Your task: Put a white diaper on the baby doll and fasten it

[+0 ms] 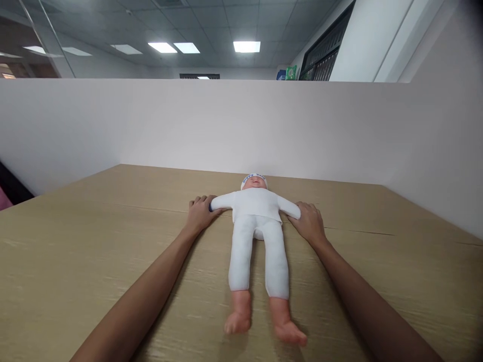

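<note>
In the head view, the doll (pixel 256 203) lay on its back on the worktop (pixel 94 236), straight ahead of the person, with its head toward the pale wall (pixel 249 125) and its bare feet (pixel 238 314) toward the camera. It wore a white cap (pixel 249 178) with blue lettering around the front, a white top (pixel 255 201) and white trousers (pixel 241 251). Its arms were spread out to both sides, and its legs lay straight and slightly apart, the toes turned outward.

The left hand (pixel 200 213) was partly closed around the end of the doll's sleeve on its side, with the fingers bent and the thumb reaching in under the sleeve. A small dark blue patch (pixel 211 206) showed at that sleeve end. The right hand (pixel 309 221) was likewise partly closed, holding the end of the other sleeve (pixel 290 207) between thumb and fingers. Both forearms came in from the lower edge of the view, one on either side of the doll, well apart from its legs.

The worktop had a wood-coloured surface with thin dark lines across it, one running to the right of the right hand. Above the wall were a panelled ceiling (pixel 211 20) with lit lamps (pixel 246 47), a dark-framed window (pixel 326 45) and a green packet (pixel 291 73) beside something blue.
</note>
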`<state>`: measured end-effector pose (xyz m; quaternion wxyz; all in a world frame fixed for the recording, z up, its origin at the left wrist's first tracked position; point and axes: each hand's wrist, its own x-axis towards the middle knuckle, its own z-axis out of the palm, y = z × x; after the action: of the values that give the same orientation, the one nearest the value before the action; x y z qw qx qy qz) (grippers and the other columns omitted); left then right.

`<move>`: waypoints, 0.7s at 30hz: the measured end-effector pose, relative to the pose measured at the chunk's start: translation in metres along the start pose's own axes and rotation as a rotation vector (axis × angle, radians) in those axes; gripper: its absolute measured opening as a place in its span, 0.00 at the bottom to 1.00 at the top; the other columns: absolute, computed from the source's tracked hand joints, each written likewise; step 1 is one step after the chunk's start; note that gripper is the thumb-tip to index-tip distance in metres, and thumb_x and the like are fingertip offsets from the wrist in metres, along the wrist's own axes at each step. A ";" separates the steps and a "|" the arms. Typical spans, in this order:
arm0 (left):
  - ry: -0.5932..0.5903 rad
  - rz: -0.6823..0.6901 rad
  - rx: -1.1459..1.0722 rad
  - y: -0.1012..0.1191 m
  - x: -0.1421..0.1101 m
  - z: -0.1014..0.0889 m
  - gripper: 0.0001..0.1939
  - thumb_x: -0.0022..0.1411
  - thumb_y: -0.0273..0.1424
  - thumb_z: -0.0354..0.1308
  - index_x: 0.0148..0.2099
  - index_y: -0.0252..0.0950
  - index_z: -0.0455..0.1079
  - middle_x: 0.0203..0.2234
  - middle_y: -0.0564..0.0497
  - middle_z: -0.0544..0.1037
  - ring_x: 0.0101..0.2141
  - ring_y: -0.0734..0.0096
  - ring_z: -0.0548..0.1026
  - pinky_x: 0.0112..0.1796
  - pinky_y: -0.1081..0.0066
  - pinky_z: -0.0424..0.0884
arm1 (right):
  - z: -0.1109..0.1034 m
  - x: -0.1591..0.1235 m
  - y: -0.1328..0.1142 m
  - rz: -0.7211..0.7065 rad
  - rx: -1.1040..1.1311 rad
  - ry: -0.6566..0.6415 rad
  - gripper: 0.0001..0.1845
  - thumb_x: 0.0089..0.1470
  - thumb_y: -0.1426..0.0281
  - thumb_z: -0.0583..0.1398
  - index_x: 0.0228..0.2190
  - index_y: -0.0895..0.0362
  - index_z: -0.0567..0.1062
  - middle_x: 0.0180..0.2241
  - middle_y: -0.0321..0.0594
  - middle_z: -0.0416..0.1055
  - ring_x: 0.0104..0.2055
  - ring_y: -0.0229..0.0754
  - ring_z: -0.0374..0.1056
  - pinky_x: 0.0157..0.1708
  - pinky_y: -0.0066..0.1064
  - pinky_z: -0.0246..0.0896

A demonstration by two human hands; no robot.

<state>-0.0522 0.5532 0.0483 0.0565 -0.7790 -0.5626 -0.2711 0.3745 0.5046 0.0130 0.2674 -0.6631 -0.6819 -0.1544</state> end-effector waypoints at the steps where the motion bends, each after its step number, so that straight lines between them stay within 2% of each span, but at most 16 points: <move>1: 0.001 -0.015 0.006 0.000 0.002 0.001 0.33 0.70 0.61 0.58 0.62 0.44 0.75 0.51 0.41 0.82 0.54 0.42 0.73 0.53 0.51 0.62 | 0.003 0.003 0.001 0.002 -0.002 0.000 0.14 0.66 0.59 0.63 0.44 0.57 0.76 0.43 0.49 0.78 0.46 0.55 0.67 0.44 0.39 0.54; 4: -0.016 -0.040 0.024 -0.002 0.004 0.004 0.32 0.70 0.60 0.58 0.64 0.45 0.74 0.52 0.40 0.81 0.55 0.41 0.72 0.54 0.50 0.62 | 0.011 0.008 0.003 0.005 0.003 0.000 0.13 0.66 0.59 0.63 0.44 0.56 0.76 0.43 0.49 0.78 0.46 0.55 0.68 0.44 0.39 0.54; 7: -0.040 -0.049 0.019 -0.004 0.002 0.004 0.31 0.71 0.56 0.59 0.67 0.45 0.71 0.56 0.40 0.80 0.57 0.40 0.71 0.57 0.49 0.62 | 0.014 0.007 0.002 0.010 0.019 0.010 0.16 0.65 0.59 0.63 0.48 0.56 0.75 0.45 0.48 0.78 0.47 0.54 0.69 0.45 0.39 0.56; 13: -0.038 -0.122 -0.010 -0.006 -0.013 0.000 0.34 0.73 0.54 0.53 0.70 0.37 0.65 0.63 0.34 0.76 0.62 0.39 0.69 0.60 0.45 0.63 | 0.009 -0.012 -0.007 0.057 0.051 0.073 0.31 0.65 0.54 0.62 0.62 0.58 0.68 0.58 0.52 0.74 0.58 0.58 0.66 0.53 0.42 0.59; 21: -0.028 -0.186 -0.014 -0.005 -0.034 -0.012 0.32 0.73 0.46 0.52 0.70 0.31 0.63 0.63 0.31 0.75 0.63 0.37 0.69 0.61 0.44 0.64 | -0.005 -0.046 -0.005 0.137 0.079 0.134 0.26 0.71 0.56 0.56 0.61 0.59 0.71 0.56 0.54 0.74 0.58 0.58 0.65 0.57 0.44 0.60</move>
<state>-0.0686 0.5217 0.0409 0.0178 -0.7276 -0.6312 -0.2681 0.3692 0.4639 -0.0083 0.3481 -0.6852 -0.6212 -0.1529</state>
